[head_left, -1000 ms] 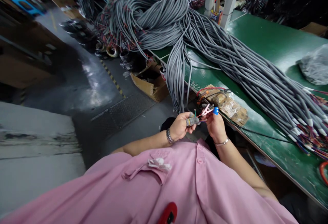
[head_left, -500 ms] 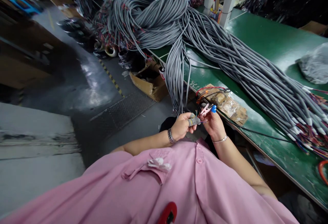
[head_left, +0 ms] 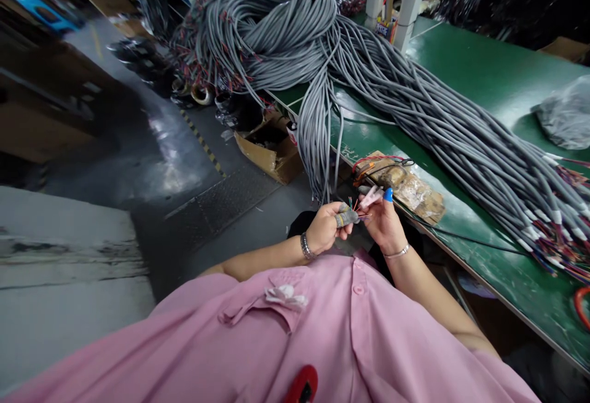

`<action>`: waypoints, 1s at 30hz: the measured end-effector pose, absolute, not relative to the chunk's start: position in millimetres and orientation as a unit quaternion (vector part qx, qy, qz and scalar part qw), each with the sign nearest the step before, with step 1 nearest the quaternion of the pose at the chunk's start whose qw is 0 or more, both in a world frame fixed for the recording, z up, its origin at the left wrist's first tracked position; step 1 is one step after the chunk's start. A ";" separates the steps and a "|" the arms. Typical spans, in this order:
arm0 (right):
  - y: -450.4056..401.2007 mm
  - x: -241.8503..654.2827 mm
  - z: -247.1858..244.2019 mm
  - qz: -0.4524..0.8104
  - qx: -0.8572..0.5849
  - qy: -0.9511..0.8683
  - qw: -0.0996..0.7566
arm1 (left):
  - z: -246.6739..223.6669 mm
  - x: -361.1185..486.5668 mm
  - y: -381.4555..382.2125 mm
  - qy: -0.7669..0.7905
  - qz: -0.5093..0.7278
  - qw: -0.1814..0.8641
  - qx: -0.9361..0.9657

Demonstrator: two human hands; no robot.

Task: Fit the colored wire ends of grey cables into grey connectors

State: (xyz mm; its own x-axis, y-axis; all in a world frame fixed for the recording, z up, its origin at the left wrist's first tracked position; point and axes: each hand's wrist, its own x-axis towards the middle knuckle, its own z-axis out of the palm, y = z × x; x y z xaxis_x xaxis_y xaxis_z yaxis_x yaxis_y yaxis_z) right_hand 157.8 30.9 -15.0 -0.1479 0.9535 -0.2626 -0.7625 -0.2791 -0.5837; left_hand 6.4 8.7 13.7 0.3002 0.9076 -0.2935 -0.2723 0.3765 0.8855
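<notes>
My left hand (head_left: 328, 226) is closed, pinching a small group of thin coloured wires (head_left: 364, 215) between thumb and fingers; grey knit covers (head_left: 346, 217) are worn at the grip. Green and orange wire ends fan upward from it, and others point toward my other hand. My right hand (head_left: 385, 226) grasps a pale pink tool (head_left: 370, 196), slightly blurred, with 2 legs visible in a narrow V; a blue fingertip cover (head_left: 388, 194) is on the thumb. I cannot tell whether the tool touches any wire. The wires are held in front of my body, just off the near edge of the green bench (head_left: 465, 53) and close to the lower ends of a hanging bundle of grey cables (head_left: 316, 133). A larger mass of grey cable (head_left: 281, 34) lies looped at the far left of the bench, and a long run (head_left: 452, 120) extends diagonally to the right, ending in white sleeves and coloured wires. Near my right hand, a plastic-wrapped brown block (head_left: 410, 188) rests at the bench edge, with red and black leads beside it. An open cardboard box (head_left: 271, 151) stands below, left of the hanging bundle.
</notes>
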 end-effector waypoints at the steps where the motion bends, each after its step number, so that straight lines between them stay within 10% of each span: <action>1: 30.5 158.7 -13.7 0.744 -0.299 -0.162 0.575 | 14.2 5.8 7.4 0.423 0.416 0.710 0.379; 30: 32.5 158.8 -12.6 0.714 -0.290 -0.197 0.606 | 13.8 10.7 5.9 0.467 0.408 0.688 0.377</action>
State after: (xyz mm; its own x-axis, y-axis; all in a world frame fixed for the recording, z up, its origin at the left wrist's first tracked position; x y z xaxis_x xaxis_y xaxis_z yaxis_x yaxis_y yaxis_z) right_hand 158.8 32.5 -12.6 -0.0969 0.9796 -0.1760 -0.7511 -0.1880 -0.6328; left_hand 10.7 5.9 13.8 0.2308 0.9136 -0.3348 -0.2106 0.3829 0.8995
